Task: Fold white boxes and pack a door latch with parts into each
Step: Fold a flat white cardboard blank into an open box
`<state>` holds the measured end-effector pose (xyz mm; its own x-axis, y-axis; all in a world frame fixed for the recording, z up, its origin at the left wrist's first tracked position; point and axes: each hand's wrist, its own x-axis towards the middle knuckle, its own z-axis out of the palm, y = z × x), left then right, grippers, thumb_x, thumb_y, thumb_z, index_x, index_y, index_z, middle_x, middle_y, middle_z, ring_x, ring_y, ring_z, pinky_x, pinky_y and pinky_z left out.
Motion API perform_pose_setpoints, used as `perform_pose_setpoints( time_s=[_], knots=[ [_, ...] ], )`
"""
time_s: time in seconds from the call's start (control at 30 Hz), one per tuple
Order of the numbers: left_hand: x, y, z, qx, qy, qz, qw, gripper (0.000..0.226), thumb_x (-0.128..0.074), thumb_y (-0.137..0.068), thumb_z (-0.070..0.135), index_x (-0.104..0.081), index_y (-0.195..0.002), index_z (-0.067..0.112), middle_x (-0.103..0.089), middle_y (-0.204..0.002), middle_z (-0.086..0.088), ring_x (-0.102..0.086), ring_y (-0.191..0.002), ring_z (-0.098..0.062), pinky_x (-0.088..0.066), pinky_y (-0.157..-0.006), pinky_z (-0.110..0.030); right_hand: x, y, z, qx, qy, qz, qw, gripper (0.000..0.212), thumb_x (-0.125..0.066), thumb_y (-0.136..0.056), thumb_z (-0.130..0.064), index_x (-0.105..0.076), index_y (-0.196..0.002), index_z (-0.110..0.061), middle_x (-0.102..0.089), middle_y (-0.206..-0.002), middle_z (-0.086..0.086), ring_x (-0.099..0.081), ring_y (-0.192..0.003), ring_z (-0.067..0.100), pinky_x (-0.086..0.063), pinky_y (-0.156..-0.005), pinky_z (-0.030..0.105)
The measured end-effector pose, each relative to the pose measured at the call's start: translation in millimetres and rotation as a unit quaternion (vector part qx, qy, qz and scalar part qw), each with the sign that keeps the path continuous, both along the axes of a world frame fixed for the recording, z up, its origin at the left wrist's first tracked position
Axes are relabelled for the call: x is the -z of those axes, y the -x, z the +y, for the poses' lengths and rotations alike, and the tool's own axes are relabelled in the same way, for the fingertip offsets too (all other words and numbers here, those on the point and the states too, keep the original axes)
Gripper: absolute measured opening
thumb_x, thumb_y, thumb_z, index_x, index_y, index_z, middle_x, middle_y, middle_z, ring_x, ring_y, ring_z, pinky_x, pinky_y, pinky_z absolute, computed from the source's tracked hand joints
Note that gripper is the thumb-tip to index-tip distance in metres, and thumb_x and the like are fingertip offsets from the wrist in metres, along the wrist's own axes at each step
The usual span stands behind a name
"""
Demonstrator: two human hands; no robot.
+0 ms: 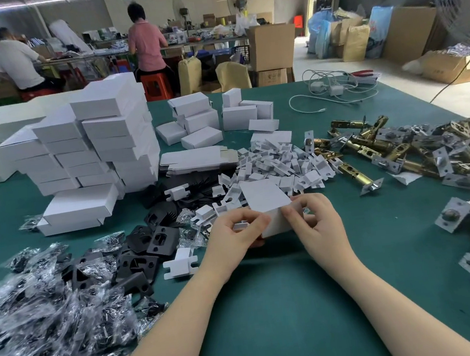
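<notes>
Between both hands, white box [267,206], left hand [235,234], right hand [314,224] pinching it

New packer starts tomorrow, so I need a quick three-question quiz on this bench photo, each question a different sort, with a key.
1. True or false: both hands hold the white box.
2. Which lies on the person's right: A) bagged black plates, B) brass door latches?
3. What colour is the table cover?

Key: 1 true, left hand and right hand pinch it; 2 B; 3 green.
</notes>
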<state>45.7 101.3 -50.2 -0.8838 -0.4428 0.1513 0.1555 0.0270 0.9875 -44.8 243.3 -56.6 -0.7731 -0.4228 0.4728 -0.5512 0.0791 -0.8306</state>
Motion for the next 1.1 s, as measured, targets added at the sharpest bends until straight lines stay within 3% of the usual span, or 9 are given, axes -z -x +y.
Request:
perform_pose_setpoints(
  time_s=[0.17,0.3,0.5,0.67,0.77,0.83,0.9,0.97,1.1],
  knots=[
    [2.0,1.5,-0.1,-0.018,0.025,-0.011,0.999,0.019,-0.074,-0.084,0.029,-0.071,-0.066,0.022,-0.058,-0.068,0.010,-0.058,-0.059,-0.002,-0.055,-0.057,-0.022,0.8,1.2,-1.5,0.016,-0.020,-0.038,0.999,0.014,-0.063,-0.092,-0.029,-0.058,-0.080,-0.029,-0.056,-0.093,-0.006,-0.055,-0.085,0.001,-0.043,-0.066,0.014],
    [1.6,2.8,-0.6,-0.012,0.053,-0.055,0.997,0.018,-0.070,-0.088,0.015,-0.071,-0.093,0.031,-0.052,-0.069,0.013,-0.056,-0.061,0.000,-0.055,-0.060,-0.022,0.5,1.3,-1.9,0.012,-0.026,-0.081,0.996,0.013,-0.066,-0.089,-0.020,-0.059,-0.087,-0.031,-0.057,-0.102,-0.007,-0.055,-0.086,-0.001,-0.041,-0.068,0.009],
    [1.7,0.4,6.6,-0.059,0.124,-0.013,0.990,0.028,-0.073,-0.086,0.010,-0.071,-0.098,0.036,-0.053,-0.069,0.020,-0.051,-0.058,0.001,-0.044,-0.063,-0.009,-5.3,-4.2,0.2,-0.007,0.035,-0.153,0.988,0.043,-0.076,-0.081,-0.020,-0.049,-0.111,-0.036,-0.056,-0.113,-0.009,-0.061,-0.065,0.004,-0.047,-0.060,0.014],
    [3.7,1.7,7.3,-0.099,0.139,0.032,0.985,0.026,-0.075,-0.086,0.017,-0.068,-0.100,0.037,-0.063,-0.087,0.030,-0.058,-0.076,0.003,-0.046,-0.073,-0.009,-1.3,-7.3,-5.0,-0.055,0.030,-0.237,0.970,0.045,-0.076,-0.084,-0.029,-0.044,-0.114,-0.034,-0.076,-0.091,-0.004,-0.073,-0.082,0.013,-0.058,-0.075,0.030],
    [7.0,0.3,9.6,-0.060,0.213,0.028,0.975,0.031,-0.076,-0.082,0.028,-0.065,-0.110,0.038,-0.063,-0.098,0.025,-0.062,-0.088,0.000,-0.049,-0.082,-0.013,1.6,-3.4,-7.0,-0.051,0.119,-0.282,0.950,0.036,-0.069,-0.089,-0.019,-0.047,-0.114,-0.033,-0.076,-0.092,-0.005,-0.072,-0.085,0.013,-0.059,-0.074,0.033],
    [8.0,-1.1,13.7,-0.035,0.310,0.013,0.950,0.041,-0.072,-0.079,0.041,-0.061,-0.119,0.041,-0.057,-0.094,0.026,-0.061,-0.085,-0.002,-0.051,-0.079,-0.019,1.8,1.0,-5.2,-0.014,0.157,-0.282,0.946,0.033,-0.063,-0.093,-0.017,-0.051,-0.111,-0.042,-0.073,-0.095,-0.002,-0.068,-0.086,0.017,-0.057,-0.081,0.040],
    [6.9,-1.0,15.7,-0.075,0.449,0.037,0.890,0.047,-0.072,-0.078,0.046,-0.060,-0.122,0.037,-0.053,-0.094,0.020,-0.055,-0.084,-0.003,-0.051,-0.077,-0.028,2.2,4.2,-1.7,0.005,0.163,-0.258,0.952,0.035,-0.059,-0.094,-0.023,-0.050,-0.117,-0.048,-0.065,-0.106,0.006,-0.064,-0.088,0.018,-0.056,-0.084,0.044],
    [6.2,0.8,16.1,-0.140,0.540,0.093,0.825,0.054,-0.080,-0.074,0.039,-0.062,-0.123,0.025,-0.054,-0.104,0.004,-0.054,-0.093,-0.015,-0.051,-0.083,-0.035,1.7,5.3,2.0,0.005,0.155,-0.232,0.960,0.041,-0.058,-0.094,-0.028,-0.042,-0.125,-0.049,-0.064,-0.110,0.004,-0.063,-0.087,0.015,-0.056,-0.081,0.035],
    [5.8,0.5,12.7,-0.201,0.578,0.034,0.790,0.090,-0.088,-0.062,0.038,-0.038,-0.137,0.029,-0.033,-0.141,-0.004,-0.031,-0.130,-0.027,-0.029,-0.109,-0.046,-0.2,3.6,4.3,-0.017,0.091,-0.153,0.984,0.039,-0.060,-0.093,-0.023,-0.039,-0.109,-0.052,-0.066,-0.095,-0.005,-0.059,-0.077,0.012,-0.049,-0.070,0.023]
  ],
)
